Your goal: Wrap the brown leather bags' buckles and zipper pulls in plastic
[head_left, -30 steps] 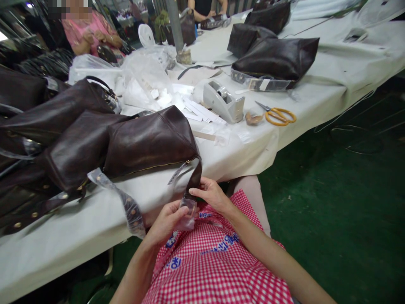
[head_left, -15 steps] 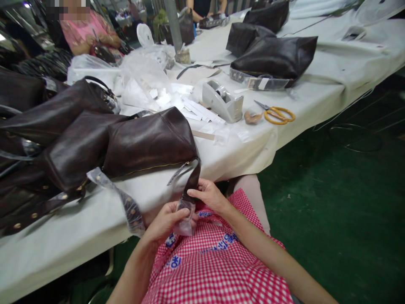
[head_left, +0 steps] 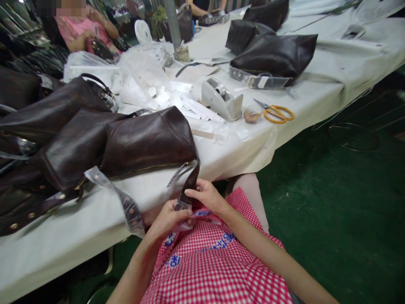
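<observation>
A dark brown leather bag [head_left: 148,141] lies on its side at the table's near edge, its zipper facing me. From its right end a leather strap [head_left: 190,180] hangs down to my lap. My right hand [head_left: 205,195] pinches this strap between thumb and fingers. Just below, my left hand [head_left: 172,218] is closed on a clear plastic wrapper [head_left: 183,206] around the strap's lower end; a buckle seems to be inside, partly hidden by the thumb. Another plastic-wrapped studded strap [head_left: 118,198] droops over the table edge to the left.
More brown bags [head_left: 69,147] are heaped on the left. A grey tape dispenser [head_left: 220,99], orange-handled scissors [head_left: 278,114], white paper strips [head_left: 201,109] and crumpled plastic [head_left: 142,74] lie beyond. Further bags [head_left: 275,55] sit farther back. Two people work across the table, one in a pink top [head_left: 74,31].
My left hand has closed further over the plastic wrapper, which now shows less. My right hand keeps its pinch on the strap. Across the table, the person in pink has raised one hand.
</observation>
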{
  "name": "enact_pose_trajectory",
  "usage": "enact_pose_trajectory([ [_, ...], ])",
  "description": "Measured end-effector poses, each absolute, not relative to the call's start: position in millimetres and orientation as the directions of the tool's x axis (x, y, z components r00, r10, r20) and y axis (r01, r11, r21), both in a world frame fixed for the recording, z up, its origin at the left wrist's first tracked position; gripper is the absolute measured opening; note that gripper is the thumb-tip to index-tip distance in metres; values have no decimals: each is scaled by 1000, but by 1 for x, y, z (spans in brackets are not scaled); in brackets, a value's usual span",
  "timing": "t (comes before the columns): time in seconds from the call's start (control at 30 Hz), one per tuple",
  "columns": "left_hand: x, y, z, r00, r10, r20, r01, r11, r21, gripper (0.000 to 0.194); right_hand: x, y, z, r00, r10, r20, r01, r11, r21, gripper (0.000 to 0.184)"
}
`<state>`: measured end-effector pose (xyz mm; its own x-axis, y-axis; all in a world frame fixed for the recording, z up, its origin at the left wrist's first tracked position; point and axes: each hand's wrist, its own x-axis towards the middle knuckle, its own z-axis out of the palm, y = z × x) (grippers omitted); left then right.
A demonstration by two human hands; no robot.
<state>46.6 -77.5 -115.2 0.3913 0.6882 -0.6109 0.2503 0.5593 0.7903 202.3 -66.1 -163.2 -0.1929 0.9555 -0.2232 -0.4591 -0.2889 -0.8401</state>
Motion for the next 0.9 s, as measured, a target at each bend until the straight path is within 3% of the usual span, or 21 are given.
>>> enact_pose_trajectory([
  [0.2,50,-80,-114,340,750,-568,133,559,818,24,202,-66,-162,-191,954,-232,-470,-297,-832,31],
  [0.43,43,-70,-117,387,690,-612,349,505,789,21,196,-67,-166,-175,958,-229,-477,-286,-831,31],
  [0.57,39,-73,-115,431,685,-587,181,572,800,23,197,-67,-165,-157,964,-214,-459,-263,-849,30],
  [0.73,35,-82,-108,433,709,-556,-42,632,774,40,198,-67,-167,-137,967,-215,-440,-254,-861,30],
  [0.9,28,-87,-112,342,782,-522,8,553,833,36,196,-66,-167,-143,969,-203,-475,-247,-844,31],
])
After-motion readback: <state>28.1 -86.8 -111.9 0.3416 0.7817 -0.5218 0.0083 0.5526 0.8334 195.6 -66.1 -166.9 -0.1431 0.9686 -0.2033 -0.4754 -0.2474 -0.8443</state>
